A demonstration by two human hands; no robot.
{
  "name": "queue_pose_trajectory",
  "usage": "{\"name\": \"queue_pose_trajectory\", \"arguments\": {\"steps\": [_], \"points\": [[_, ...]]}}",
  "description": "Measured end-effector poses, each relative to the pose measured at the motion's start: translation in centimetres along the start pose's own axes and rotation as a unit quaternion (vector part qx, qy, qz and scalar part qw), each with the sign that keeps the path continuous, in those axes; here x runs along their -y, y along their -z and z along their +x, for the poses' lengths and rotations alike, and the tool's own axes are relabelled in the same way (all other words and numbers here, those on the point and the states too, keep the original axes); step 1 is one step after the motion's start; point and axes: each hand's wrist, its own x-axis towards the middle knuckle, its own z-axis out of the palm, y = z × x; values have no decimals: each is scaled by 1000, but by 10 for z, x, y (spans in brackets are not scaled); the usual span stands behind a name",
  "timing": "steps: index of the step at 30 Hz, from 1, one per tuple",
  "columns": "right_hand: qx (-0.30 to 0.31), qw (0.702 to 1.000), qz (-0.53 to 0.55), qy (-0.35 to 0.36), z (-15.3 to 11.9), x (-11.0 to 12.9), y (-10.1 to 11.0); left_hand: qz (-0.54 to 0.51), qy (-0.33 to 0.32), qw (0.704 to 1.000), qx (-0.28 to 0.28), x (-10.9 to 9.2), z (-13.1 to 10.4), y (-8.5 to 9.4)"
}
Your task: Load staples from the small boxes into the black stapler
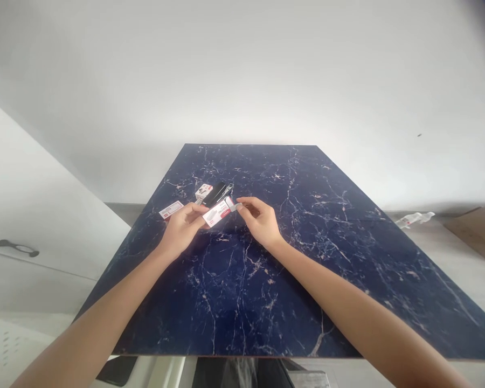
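My left hand [184,225] is closed around one end of a small white-and-red staple box [218,212], held tilted above the table. At the box's other end, the thumb and fingers of my right hand [261,218] pinch its pale end flap [236,207]. Just behind the box lies a black stapler [215,194], its near part hidden by the box and my left hand. A small white carton [204,191] with dark pictures stands beside the stapler. Left of my left hand is another white-and-red box [171,209], lying on the table.
Under my hands is a dark blue marbled table [258,302], with its far edge near a white wall [250,70]. A white cabinet with a dark handle [16,248] stands at left. On the floor at right are a cardboard box [477,231] and crumpled clear plastic [414,219].
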Motion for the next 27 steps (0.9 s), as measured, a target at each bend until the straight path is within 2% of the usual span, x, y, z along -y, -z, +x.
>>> {"name": "queue_pose_trajectory", "arguments": {"steps": [3,5,10,15,18,20,23,27], "points": [[-10,1000,-1,0,0,1,0,4,-1,998,60,-2,-4,-4],[-13,1000,11,-2,0,1,0,8,1,997,76,-3,-5,-5],[-26,999,30,-4,-2,3,-1,20,0,999,35,1,-2,-2],[-23,997,-33,59,-5,7,-1,44,-25,999,17,2,-5,-3],[-7,997,-31,75,-3,7,-2,43,-37,998,-7,0,-5,-3],[20,998,7,57,-1,6,-2,28,-32,999,-22,0,-4,-3],[59,993,104,-12,2,2,0,-29,3,999,-20,0,-2,-4],[125,958,230,-117,6,-3,5,-74,59,995,17,0,-2,-6]]}}
